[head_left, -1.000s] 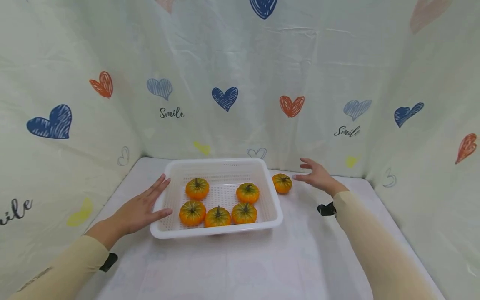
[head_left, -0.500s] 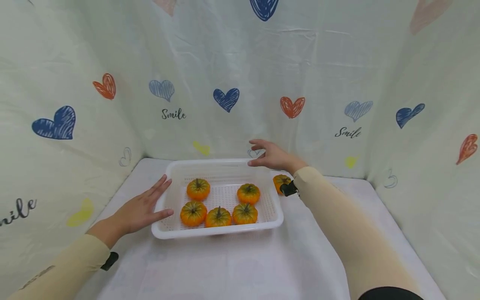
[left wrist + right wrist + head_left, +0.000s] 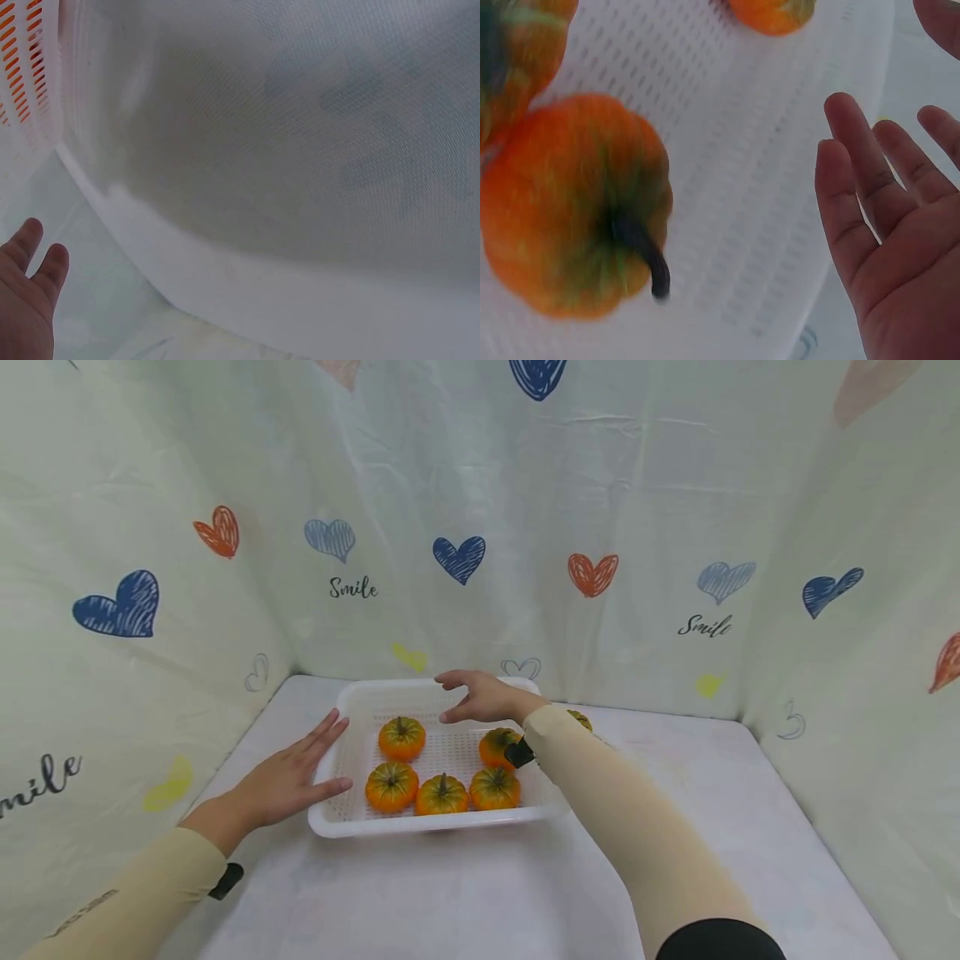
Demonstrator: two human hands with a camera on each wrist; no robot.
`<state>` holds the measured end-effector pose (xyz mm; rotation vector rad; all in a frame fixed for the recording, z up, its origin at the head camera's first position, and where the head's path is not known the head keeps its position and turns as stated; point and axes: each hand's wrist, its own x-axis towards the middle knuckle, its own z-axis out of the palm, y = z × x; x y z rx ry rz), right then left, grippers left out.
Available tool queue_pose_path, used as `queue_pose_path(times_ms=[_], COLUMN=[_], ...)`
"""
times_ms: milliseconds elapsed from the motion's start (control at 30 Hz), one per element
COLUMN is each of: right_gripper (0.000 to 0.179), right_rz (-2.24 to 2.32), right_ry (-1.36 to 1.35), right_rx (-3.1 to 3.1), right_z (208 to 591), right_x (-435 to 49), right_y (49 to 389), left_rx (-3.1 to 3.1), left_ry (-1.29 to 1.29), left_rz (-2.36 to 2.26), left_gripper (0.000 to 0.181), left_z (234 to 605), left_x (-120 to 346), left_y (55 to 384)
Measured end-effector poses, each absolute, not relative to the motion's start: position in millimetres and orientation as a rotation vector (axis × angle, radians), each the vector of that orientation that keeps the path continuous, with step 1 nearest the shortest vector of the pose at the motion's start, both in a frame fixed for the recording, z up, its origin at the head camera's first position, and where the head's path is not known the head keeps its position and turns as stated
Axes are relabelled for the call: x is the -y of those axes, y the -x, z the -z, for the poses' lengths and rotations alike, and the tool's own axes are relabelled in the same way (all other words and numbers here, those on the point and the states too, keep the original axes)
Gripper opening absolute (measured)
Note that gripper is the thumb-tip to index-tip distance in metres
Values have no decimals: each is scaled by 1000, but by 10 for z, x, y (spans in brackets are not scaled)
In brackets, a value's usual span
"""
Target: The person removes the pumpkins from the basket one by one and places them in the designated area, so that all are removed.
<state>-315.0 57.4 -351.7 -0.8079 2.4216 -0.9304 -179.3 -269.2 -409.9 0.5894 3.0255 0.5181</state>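
A white perforated plastic basket (image 3: 420, 825) holds several small orange-and-green pumpkins. My left hand (image 3: 288, 781) lies along the basket's left rim, fingers spread; whether it touches the rim cannot be told. Over the back of the basket hovers my right hand (image 3: 483, 697), its fingers loosely extended and nothing in them. To its left and below sits the back left pumpkin (image 3: 402, 739). The back right pumpkin (image 3: 495, 747) is partly covered by my right wrist; close up in the right wrist view, a pumpkin (image 3: 577, 210) shows its dark stem beside the open palm.
Another pumpkin (image 3: 581, 719) sits outside the basket on the right, mostly hidden behind my right sleeve. The white-covered table (image 3: 450, 893) reaches back to a curtain (image 3: 525, 485) printed with hearts, which also runs along both sides.
My right hand has moved left, from beside the pumpkin outside the basket, across the right rim to above the basket's interior. The left hand and the pumpkins have stayed in place.
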Motion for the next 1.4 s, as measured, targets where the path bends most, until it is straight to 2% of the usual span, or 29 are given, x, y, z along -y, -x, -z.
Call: queue_pose_path(times_ms=[400,1000,1400], right_gripper=[64,64,73], right_rz=[827,782,683], right_ry=[866,866,903], right_rx=[-2336,-2313,-2299], right_z=[3826,3969,4024], right_x=[-238,-70,73], right_y=[3138,3145,3161], left_rx=[-3033,-3024,-3014], left_ry=[-623,-600,-581], left_rz=[-562,-542,-572], left_gripper=[91,89,89], left_z=[4098,4071,4115], left_x=[2668,2673,2695], left_y=[1785,1786,1787])
